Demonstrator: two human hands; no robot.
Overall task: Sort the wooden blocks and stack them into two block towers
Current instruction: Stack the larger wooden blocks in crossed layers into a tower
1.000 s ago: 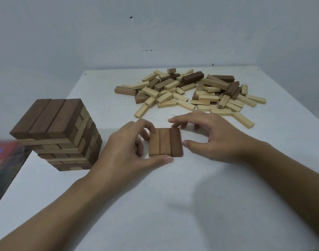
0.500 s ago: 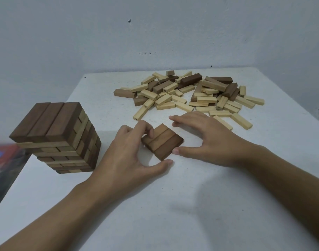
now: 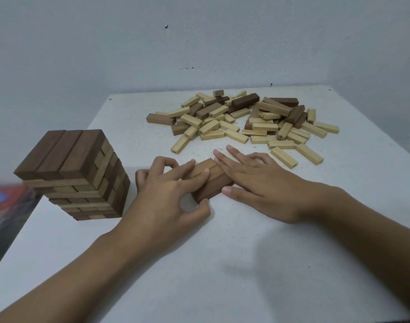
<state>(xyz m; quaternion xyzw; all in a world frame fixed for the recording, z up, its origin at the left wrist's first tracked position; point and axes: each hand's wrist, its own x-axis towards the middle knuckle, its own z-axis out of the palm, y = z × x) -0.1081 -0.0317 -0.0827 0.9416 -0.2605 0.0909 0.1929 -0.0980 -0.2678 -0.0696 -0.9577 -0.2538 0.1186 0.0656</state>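
A row of three dark blocks (image 3: 211, 190) lies flat on the white tabletop (image 3: 222, 264), near the tower (image 3: 78, 173) on its right side and apart from it, with both hands on it. The blocks seem to run slantwise: the nearer end points back toward the tower's base and the farther end away from it, though fingers hide much of the top. The left hand (image 3: 166, 192), the one nearer the tower, has its grip clamped on the row, with curled fingers laid over the top and the thumb tucked against the near corner. The right hand (image 3: 257, 183) comes in from the side away from the tower, fingers straight and spread, lying flat against the row's far flank with the thumb at its near edge; it holds nothing. The coming move probably turns on that slant: the row likely needs squaring before more blocks go on it, and since the hands bracket it end and flank, they can turn it between them. The blocks are smooth, sharp-edged wooden bars with fine grain. The tower alternates pale and dark layers and has three broad dark bars on top. Beyond the tower and well apart to its right lies a loose pile (image 3: 246, 120), mostly pale bars, some with small printed numbers.
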